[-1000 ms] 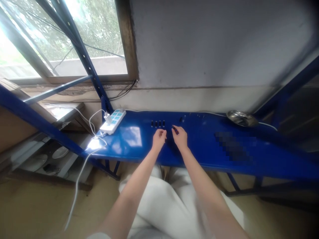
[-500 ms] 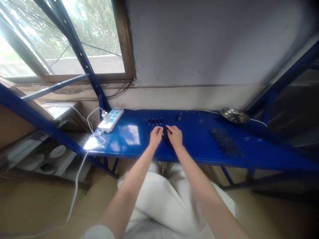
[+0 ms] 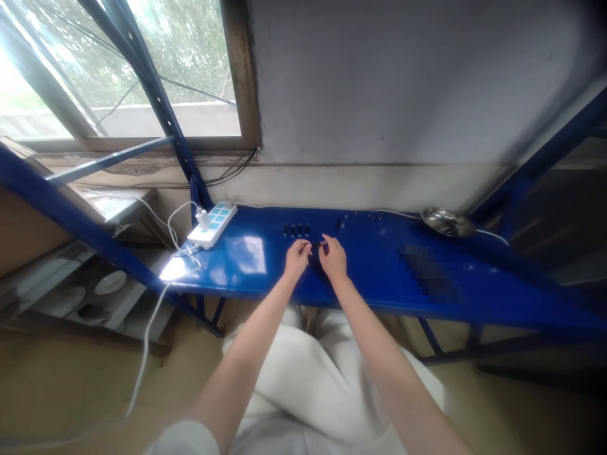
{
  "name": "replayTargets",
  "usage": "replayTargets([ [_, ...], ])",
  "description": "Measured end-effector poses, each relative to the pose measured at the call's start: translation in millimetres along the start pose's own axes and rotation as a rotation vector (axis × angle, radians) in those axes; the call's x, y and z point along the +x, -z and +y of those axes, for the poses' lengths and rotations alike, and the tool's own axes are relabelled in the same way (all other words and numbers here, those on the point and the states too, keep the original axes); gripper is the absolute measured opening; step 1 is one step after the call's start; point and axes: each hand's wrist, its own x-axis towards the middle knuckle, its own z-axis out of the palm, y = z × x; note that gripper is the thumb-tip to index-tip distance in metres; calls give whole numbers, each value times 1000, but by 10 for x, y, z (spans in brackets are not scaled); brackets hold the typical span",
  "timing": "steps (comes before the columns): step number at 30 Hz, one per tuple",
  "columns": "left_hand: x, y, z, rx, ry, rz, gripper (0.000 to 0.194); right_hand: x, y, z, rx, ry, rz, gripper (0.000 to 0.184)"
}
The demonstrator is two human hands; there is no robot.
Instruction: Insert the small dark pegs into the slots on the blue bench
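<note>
Dark piece [image 3: 315, 244]: our left hand [image 3: 298, 255] and right hand [image 3: 334, 258] gripped it, inside the worktop [image 3: 374, 278]'s front edge, near black cylinders [image 3: 293, 230].

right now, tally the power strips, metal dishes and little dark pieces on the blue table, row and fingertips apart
power strip: 1
metal dish: 1
dark pieces in the row: 4
slim dark piece at the left hand's fingertips: 1
total: 7
</note>
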Motion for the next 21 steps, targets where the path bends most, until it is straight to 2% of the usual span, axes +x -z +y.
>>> replayTargets([
  [5,-5,4,21,-1,8,20,16,-1,0,21,77,-105,64,41],
  [9,-10,1,47,-12,23,8,16,-2,30,17,90,-197,21,46],
  [15,-17,4,71,-16,10,-35,16,7,45,9,71,-165,-68,47],
  [21,-19,1,70,7,4,-37,17,1,45,20,83,-141,-49,47],
])
